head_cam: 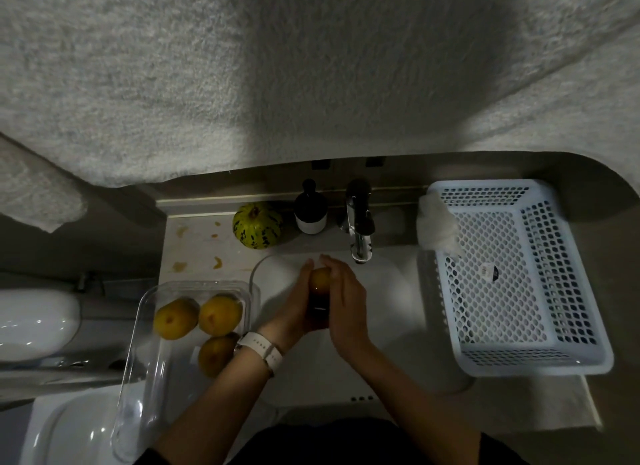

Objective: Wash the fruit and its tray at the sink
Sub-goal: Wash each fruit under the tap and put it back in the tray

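We see both hands meeting over the white sink basin (388,291), just short of the faucet (360,229). The left hand (298,308) and the right hand (346,301) cup one yellow fruit (320,279) between them — fingers curled round its sides, fingertips pointing toward the faucet, the fruit sitting near the tips. The fruit looks roundish; we cannot make out a long axis or which way its stem end faces. A white watch (259,348) sits on the left wrist.

To the left of the left-hand fingers lies the clear plastic tray (149,343), its long axis running away from the faucet toward the person. Inside it rest three more yellow fruits (220,314), two side by side at the far end, one nearer, partly behind the wrist.

Beyond the fingertips stand a striped green gourd (258,225) and a dark bottle (310,208). To the right of the right-hand fingers sits a white perforated basket (561,274) — a white cloth (436,225) draped at its corner.
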### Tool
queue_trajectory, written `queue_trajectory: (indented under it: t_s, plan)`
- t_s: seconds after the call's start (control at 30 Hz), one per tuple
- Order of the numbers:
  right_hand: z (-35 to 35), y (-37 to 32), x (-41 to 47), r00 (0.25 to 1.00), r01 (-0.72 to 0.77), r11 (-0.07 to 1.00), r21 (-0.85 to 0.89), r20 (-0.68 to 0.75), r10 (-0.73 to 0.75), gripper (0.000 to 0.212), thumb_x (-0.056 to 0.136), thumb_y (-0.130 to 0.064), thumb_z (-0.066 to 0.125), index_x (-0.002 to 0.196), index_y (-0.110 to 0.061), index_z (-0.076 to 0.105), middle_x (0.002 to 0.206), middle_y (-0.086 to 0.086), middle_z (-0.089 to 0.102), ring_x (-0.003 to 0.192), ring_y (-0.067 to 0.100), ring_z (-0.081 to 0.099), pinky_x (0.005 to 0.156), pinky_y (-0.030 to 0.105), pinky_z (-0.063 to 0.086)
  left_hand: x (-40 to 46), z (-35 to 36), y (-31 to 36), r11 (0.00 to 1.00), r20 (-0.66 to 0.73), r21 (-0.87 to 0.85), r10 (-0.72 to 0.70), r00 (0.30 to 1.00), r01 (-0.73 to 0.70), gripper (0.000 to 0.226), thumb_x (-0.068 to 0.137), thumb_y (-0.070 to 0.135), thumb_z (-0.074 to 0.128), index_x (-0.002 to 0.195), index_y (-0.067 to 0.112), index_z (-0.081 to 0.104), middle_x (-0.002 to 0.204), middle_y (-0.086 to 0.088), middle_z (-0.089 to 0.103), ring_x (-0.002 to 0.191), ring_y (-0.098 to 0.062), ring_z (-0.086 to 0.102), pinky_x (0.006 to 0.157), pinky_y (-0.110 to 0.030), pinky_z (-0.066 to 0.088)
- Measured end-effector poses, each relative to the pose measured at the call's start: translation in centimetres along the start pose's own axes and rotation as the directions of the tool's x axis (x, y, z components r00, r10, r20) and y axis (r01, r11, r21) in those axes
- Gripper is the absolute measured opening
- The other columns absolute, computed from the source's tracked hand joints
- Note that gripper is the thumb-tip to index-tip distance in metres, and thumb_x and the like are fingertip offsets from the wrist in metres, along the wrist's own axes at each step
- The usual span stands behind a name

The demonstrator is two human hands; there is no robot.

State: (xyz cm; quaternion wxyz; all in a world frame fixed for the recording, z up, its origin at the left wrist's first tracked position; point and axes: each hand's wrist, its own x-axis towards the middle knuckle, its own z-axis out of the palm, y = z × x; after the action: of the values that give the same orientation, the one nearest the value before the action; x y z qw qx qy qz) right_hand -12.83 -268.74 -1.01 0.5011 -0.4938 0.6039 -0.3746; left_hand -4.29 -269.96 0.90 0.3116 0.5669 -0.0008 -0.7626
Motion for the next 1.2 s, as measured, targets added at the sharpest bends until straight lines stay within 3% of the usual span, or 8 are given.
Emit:
queue_trajectory:
  t_s: [0.13,0.3,0.43,0.53,0.6,0.73,0.83,1.2]
  plan:
    - [-0.5,1.6,0.2,0.916,0.390,0.846,-0.364,0.253,-0.313,0.038,0.102,-0.013,0.036,0.136,-0.006,0.051,0.142,0.010,0.050,0.136,0.017,0.039,0.116,0.024,0.023,0.5,-0.9,-0.2,0.996,0.040,0.036,0.084,0.996,-0.086,0.039,0.104,0.039,0.033,0.128,0.015,0.053,0.112,-0.004,0.063,0.103,-0.018,0.061,0.085,-0.035,0.049]
    - [0.6,0.2,0.4,0.966,-0.214,0.948,0.235,-0.091,0.241,0.033,0.102,-0.006,0.035,0.102,-0.007,0.068,0.093,0.007,0.070,0.085,0.012,0.069,0.071,0.022,0.054,1.5,-1.3,-1.7,0.473,0.108,0.744,0.611,0.784,-0.471,0.024,0.103,0.033,0.042,0.101,0.022,0.063,0.089,-0.008,0.071,0.065,-0.003,0.064,0.056,-0.021,0.050]
    - [-0.2,0.3,2.2,0.618,-0.670,0.406,0.622,0.163,0.769,0.033,0.101,-0.021,0.036,0.091,0.001,0.059,0.078,0.016,0.066,0.083,0.031,0.060,0.059,0.031,0.051,2.0,-1.7,-1.5,0.014,0.366,0.864,0.669,0.647,-0.503,0.026,0.097,0.045,0.046,0.085,0.022,0.048,0.068,0.004,0.057,0.062,-0.010,0.054,0.057,-0.025,0.037]
    - [-1.9,0.6,2.5,0.499,-0.744,0.192,0.640,0.340,0.797,0.030,0.100,-0.023,0.034,0.088,-0.006,0.055,0.068,0.015,0.065,0.072,0.026,0.061,0.054,0.032,0.050,2.2,-1.5,-1.3,-0.164,0.498,0.842,0.604,0.622,-0.514,0.027,0.095,0.047,0.046,0.084,0.024,0.037,0.070,0.005,0.048,0.063,-0.014,0.047,0.059,-0.030,0.034]
    - [-2.8,0.4,2.8,0.530,-0.767,0.257,0.588,0.355,0.770,0.032,0.101,-0.023,0.035,0.094,-0.004,0.059,0.071,0.017,0.070,0.070,0.027,0.067,0.058,0.034,0.055,2.4,-1.2,-1.4,-0.100,0.485,0.836,0.597,0.640,-0.540,0.029,0.093,0.048,0.045,0.085,0.021,0.040,0.070,0.003,0.049,0.063,-0.013,0.046,0.059,-0.030,0.035]
    - [-3.9,0.4,4.0,0.746,-0.628,0.680,0.378,0.045,0.664,0.022,0.100,-0.019,0.043,0.100,-0.006,0.061,0.094,0.017,0.066,0.077,0.025,0.063,0.064,0.033,0.051,3.4,-0.2,-1.2,0.623,0.147,0.611,0.517,0.843,-0.489,0.024,0.100,0.028,0.050,0.095,0.005,0.057,0.084,-0.011,0.061,0.062,-0.016,0.060,0.052,-0.024,0.050]
    - [-5.1,0.3,4.1,0.931,-0.253,0.966,0.046,-0.260,0.256,0.018,0.099,-0.013,0.043,0.092,-0.008,0.058,0.090,0.008,0.064,0.080,0.021,0.058,0.065,0.025,0.044,4.6,0.5,-1.0,0.924,0.015,0.292,0.254,0.967,-0.247,0.011,0.099,0.017,0.051,0.106,0.010,0.056,0.111,-0.013,0.058,0.093,-0.029,0.064,0.077,-0.046,0.058]
    - [-5.4,-2.8,5.6,0.974,0.019,0.999,0.051,-0.225,-0.007,0.035,0.101,-0.007,0.039,0.068,-0.008,0.052,0.064,-0.002,0.053,0.058,0.000,0.047,0.059,0.010,0.039,8.3,1.9,-1.1,0.998,0.225,0.039,-0.064,0.972,0.056,0.036,0.094,0.038,0.051,0.111,0.009,0.063,0.088,-0.009,0.073,0.079,-0.020,0.072,0.075,-0.033,0.058]
